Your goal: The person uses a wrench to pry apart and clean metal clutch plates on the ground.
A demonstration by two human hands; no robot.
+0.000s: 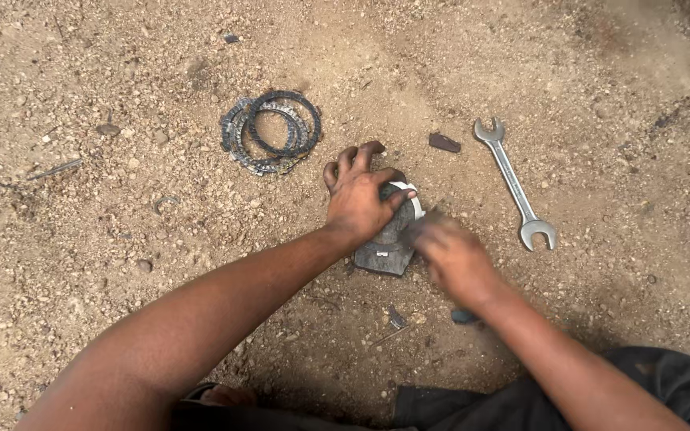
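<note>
Head view: on the gravel ground (pixel 81 263), the left hand (pixel 358 197) lies fingers spread over a round grey metal part (pixel 393 235), pressing down on its top. The right hand (pixel 449 254) is blurred at the part's four o'clock side – whether it pinches anything, I cannot tell. A stack of toothed rings (pixel 271 132) lies at ten o'clock from the part, well apart. A double-ended spanner (pixel 514 182) lies at three o'clock – near a small dark fragment (pixel 444 143).
</note>
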